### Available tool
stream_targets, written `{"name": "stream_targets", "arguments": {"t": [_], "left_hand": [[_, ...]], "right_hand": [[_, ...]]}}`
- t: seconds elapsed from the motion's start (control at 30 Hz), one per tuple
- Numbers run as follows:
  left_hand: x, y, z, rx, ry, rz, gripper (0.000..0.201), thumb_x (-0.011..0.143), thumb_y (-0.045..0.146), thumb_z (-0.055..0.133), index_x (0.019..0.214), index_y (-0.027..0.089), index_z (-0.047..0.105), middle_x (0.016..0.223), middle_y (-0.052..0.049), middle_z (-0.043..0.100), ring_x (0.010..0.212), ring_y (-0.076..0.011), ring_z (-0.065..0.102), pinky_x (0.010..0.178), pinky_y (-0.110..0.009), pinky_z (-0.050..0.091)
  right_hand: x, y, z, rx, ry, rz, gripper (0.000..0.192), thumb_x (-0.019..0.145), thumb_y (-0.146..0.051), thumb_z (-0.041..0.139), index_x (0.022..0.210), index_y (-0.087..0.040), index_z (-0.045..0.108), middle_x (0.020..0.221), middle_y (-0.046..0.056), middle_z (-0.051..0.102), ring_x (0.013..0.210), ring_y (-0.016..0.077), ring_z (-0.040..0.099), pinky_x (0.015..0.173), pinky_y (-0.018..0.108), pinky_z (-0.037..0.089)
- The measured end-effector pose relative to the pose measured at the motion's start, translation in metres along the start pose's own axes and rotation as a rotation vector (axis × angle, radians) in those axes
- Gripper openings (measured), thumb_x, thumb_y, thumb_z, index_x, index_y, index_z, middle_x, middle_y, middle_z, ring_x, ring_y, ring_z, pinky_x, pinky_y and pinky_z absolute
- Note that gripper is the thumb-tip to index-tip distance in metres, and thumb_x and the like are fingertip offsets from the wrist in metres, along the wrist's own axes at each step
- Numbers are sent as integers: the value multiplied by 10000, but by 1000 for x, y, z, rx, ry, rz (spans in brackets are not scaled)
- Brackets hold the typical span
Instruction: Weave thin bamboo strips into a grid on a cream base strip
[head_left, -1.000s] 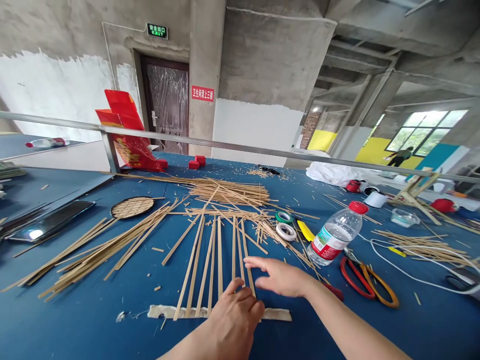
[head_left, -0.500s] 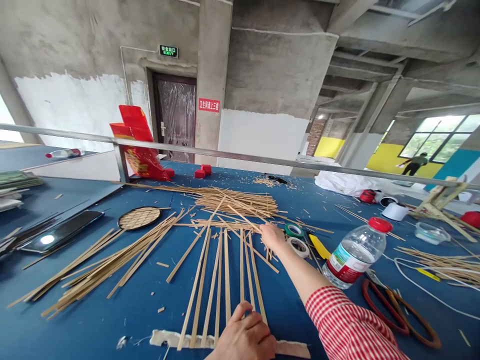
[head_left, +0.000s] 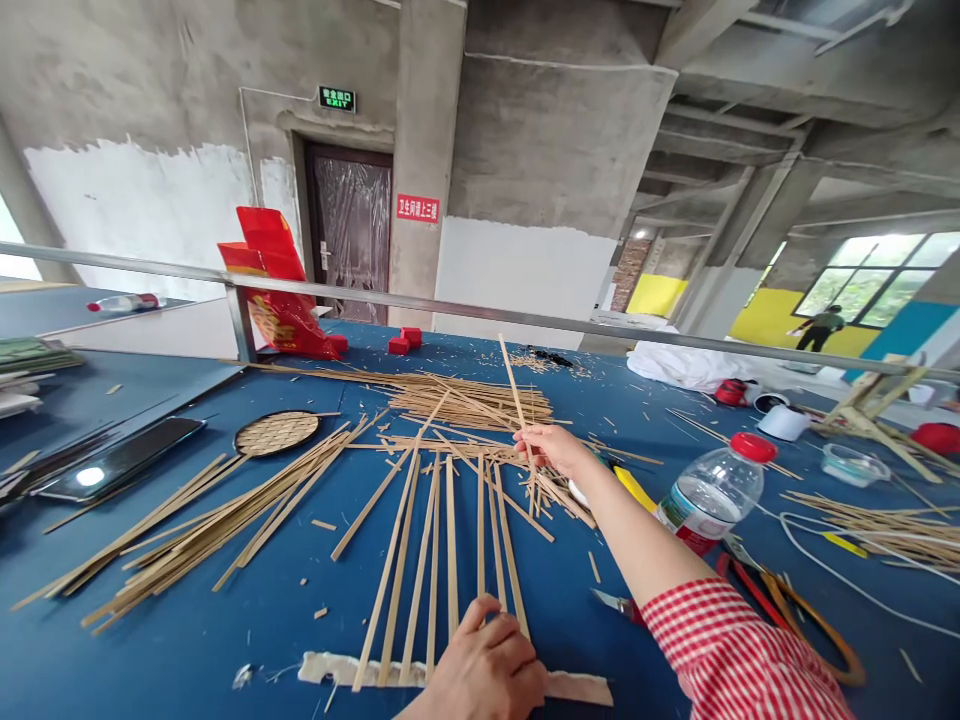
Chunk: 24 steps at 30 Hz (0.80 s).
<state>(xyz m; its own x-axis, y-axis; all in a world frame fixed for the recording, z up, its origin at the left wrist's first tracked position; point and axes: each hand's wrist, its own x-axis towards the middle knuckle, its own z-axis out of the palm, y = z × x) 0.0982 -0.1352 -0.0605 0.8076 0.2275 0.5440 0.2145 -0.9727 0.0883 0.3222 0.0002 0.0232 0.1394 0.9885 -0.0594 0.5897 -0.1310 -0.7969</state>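
Across blue tabletop point(head_left: 187, 670), right hand point(head_left: 555, 450) pinches a strip point(head_left: 512, 385) beyond the left hand point(head_left: 495, 665), whose grip on slats point(head_left: 451, 540) is unclear: seemingly strip-picking, calling for steadiness!

A handcraft workshop is indicated, housed in a partly finished building. The concrete wall point(head_left: 555, 140) is left bare above and roughly coated in white below; exposed beams point(head_left: 750, 90) are seen overhead, and the door point(head_left: 352, 225) is covered in plastic film. Public or commercial premises are suggested by a lit exit sign point(head_left: 337, 100) and a red notice point(head_left: 418, 208). The broad blue worktable point(head_left: 150, 670) is strewn with thin wooden strips point(head_left: 472, 400), offcuts point(head_left: 529, 362), a craft knife point(head_left: 616, 604) and a round woven piece point(head_left: 277, 434).
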Motion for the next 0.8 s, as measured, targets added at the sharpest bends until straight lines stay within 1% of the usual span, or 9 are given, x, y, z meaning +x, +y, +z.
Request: {"name": "stream_targets", "arguments": {"t": [0.1,0.23,0.3,0.37,0.5,0.53,0.6,0.7,0.8], "left_hand": [[-1,1,-4,-74,-10,-13,163,852,239,435,741,185,542,704,27,596,699,-103,507,795,-280,321],[-3,5,-12,-153,-42,-68,77,766,153,469,746,190,534,760,34,589,739,-104,501,827,-283,305],[-3,8,-17,-167,-60,-89,89,723,122,478,745,189,532,796,33,590,772,-112,501,850,-295,299],[-3,12,-22,-171,-66,-108,131,702,91,470,751,191,538,817,30,593,800,-120,503,880,-308,288],[-2,16,-27,-179,-73,-140,247,688,39,454,823,210,570,846,30,602,821,-119,508,913,-311,278],[-1,17,-27,-175,-72,-138,240,688,44,459,820,210,573,842,28,603,822,-122,507,916,-315,276],[-1,16,-25,-155,-63,-122,184,693,72,476,783,201,571,822,24,601,814,-127,504,910,-320,279],[-1,13,-18,-107,-32,-84,122,709,108,491,757,195,561,802,26,595,791,-122,500,882,-308,293],[-1,7,-6,-56,69,-38,76,759,162,491,720,190,551,740,31,587,751,-116,498,850,-301,304]], "right_hand": [[-18,-5,0,143,-103,-16,211,814,-235,438,903,-146,606,777,52,643,615,88,565,534,179,433],[-47,-4,7,355,-234,11,176,804,-224,476,876,-136,610,701,29,622,557,68,550,482,153,409],[-61,-1,9,419,-250,61,166,791,-207,495,911,-143,589,671,17,616,539,69,557,424,137,369],[-72,1,10,410,-221,115,181,775,-183,504,947,-158,556,638,5,611,519,78,567,375,130,328],[-85,7,5,309,-149,194,120,764,-132,470,870,-158,521,588,-7,592,470,78,558,343,128,305],[-86,8,5,263,-134,204,114,766,-122,455,856,-156,517,592,-4,596,470,76,559,348,128,311],[-84,10,6,96,-122,199,137,775,-114,424,862,-156,521,633,10,620,492,79,576,370,134,339],[-71,12,11,-192,-107,160,204,799,-129,382,922,-164,541,707,30,657,526,94,599,407,158,374],[-44,10,16,-350,-26,148,242,806,-159,403,993,-191,553,747,34,666,570,111,602,461,181,383]]}}
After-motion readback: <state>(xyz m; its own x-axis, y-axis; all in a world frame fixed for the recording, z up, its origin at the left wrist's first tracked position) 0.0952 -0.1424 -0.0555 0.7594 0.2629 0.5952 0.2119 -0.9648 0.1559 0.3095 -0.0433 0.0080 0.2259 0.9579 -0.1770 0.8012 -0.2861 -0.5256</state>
